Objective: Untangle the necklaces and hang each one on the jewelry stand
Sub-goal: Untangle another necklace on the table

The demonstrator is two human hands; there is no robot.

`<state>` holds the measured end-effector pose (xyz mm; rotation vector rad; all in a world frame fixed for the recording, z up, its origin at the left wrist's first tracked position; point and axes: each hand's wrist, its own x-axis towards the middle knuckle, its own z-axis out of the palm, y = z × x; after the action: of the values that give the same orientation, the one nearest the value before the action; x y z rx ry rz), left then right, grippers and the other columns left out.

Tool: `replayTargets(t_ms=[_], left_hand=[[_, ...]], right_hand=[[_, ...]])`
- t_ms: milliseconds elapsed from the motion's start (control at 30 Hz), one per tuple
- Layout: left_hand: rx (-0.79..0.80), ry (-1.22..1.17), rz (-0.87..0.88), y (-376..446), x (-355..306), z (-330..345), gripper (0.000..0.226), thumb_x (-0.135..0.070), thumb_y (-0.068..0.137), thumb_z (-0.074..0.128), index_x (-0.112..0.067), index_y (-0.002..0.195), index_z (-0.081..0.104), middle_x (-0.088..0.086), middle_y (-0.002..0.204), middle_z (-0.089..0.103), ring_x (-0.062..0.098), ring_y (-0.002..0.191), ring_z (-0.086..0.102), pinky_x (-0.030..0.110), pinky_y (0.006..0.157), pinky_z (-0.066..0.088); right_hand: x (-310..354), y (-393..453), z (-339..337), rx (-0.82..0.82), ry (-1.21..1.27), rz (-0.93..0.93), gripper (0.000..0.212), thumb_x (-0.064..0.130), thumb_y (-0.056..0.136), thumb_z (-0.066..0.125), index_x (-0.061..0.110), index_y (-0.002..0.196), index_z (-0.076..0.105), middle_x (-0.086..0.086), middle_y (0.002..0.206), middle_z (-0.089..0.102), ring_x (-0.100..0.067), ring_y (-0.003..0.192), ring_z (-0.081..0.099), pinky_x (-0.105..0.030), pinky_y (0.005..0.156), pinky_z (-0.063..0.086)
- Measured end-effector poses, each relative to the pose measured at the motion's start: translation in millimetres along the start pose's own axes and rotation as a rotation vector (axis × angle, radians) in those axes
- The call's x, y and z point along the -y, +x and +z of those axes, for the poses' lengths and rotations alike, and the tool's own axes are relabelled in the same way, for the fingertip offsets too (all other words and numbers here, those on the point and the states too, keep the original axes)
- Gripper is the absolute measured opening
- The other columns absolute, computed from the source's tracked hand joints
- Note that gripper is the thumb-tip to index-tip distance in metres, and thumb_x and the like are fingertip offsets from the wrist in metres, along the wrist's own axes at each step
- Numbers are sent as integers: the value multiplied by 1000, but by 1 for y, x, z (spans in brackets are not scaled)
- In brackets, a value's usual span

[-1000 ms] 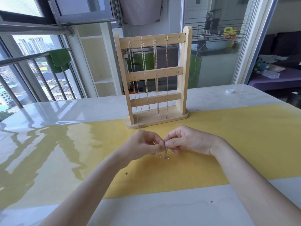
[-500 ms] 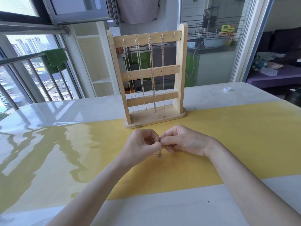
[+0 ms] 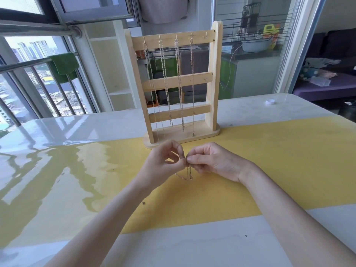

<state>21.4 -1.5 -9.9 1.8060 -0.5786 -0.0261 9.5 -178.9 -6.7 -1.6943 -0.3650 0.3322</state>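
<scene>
Hands meet above the yellow tabletop [image 3: 269, 151] — left hand [image 3: 163, 166] and right hand [image 3: 210, 162] pinching one necklace [image 3: 187, 175], whose loop now hangs longer than a second ago — seemingly loosening — bound for the jewelry stand [image 3: 216, 74], just beyond.

Clasp: I can't see it, the fingertips [image 3: 185, 160] cover it.
Necklace [image 3: 187, 175] links: too fine to tell.
Forearms: cut off near edge.

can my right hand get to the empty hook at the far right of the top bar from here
Probably yes. Nothing stands between the right hand and the empty hook, though it pinches the necklace with the left hand.
</scene>
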Motion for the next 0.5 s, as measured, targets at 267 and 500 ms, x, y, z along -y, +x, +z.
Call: replayTargets(t_ms=[267, 500], left_hand=[[154, 155, 77, 5, 6, -9, 38, 0, 72, 65, -20, 93, 40, -11, 69, 61, 11, 58, 42, 24, 57, 39], [145, 192, 55, 3, 9, -6, 35, -12, 70, 65, -24, 93, 42, -13, 66, 59, 10, 57, 43, 24, 59, 41]], right_hand=[[2, 0, -1, -44, -219, 40, 13, 13, 87, 66, 14, 74, 69, 1, 57, 47, -9, 55, 39, -22, 59, 32], [3, 2, 0, -85, -281, 11, 11, 13, 85, 69, 15, 74, 71, -10, 69, 49, -12, 57, 39, -23, 58, 33]])
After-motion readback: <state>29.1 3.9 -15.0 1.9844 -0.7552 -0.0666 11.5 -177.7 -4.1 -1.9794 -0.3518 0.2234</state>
